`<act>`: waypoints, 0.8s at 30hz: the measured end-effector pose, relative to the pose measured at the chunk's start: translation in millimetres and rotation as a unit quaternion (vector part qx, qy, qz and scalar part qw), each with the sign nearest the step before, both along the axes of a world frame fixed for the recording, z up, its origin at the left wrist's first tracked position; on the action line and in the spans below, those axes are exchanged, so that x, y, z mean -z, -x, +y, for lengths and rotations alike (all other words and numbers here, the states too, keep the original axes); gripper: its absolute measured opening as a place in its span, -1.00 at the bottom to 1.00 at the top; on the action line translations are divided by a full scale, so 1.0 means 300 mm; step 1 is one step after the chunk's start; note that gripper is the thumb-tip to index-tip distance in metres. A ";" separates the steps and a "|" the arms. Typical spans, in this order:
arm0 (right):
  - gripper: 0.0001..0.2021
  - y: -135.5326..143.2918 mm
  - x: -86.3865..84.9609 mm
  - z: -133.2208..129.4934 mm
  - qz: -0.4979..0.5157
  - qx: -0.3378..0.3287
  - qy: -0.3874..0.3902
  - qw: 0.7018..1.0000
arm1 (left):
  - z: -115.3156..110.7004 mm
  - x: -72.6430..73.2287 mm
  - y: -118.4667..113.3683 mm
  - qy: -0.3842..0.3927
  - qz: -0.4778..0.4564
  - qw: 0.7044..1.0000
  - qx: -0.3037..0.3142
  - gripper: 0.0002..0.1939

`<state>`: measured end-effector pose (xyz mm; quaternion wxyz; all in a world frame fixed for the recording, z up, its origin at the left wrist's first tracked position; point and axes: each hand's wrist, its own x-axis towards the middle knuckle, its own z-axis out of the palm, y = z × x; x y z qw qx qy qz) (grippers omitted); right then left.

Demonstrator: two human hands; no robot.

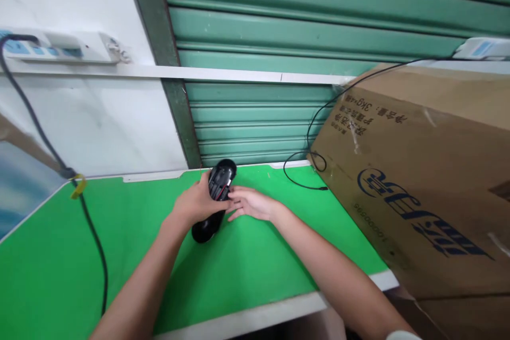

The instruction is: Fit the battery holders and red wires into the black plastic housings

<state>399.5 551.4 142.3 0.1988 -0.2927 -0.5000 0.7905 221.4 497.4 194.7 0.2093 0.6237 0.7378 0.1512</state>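
A black, pill-shaped device point(221, 176) with rounded ends and a hollow, open-looking face is tilted over the green tabletop. A bit of red wire shows inside it; I cannot make out its exact kind. My left hand point(196, 203) grips it around the middle, with the thumb across the near face and the fingers hidden behind. From the right, my right hand point(253, 203) reaches to the device's side. Its fingers are loosely spread, the tips close to the device and the left thumb, and nothing shows in its grasp. Whether those fingertips touch the casing I cannot tell.
A large cardboard box point(398, 180) stands along the table's right side. A thin black cable point(305, 186) loops onto the green table point(247, 271) near the box. At left hangs a thicker black cable point(90, 223) from a white power strip point(79, 45). A green shutter point(255, 117) closes off the back.
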 end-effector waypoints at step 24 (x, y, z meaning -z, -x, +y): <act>-0.36 0.106 0.049 -0.123 -0.067 0.181 -0.058 0.980 | -0.023 0.059 0.143 -0.041 -0.062 0.996 0.042 0.00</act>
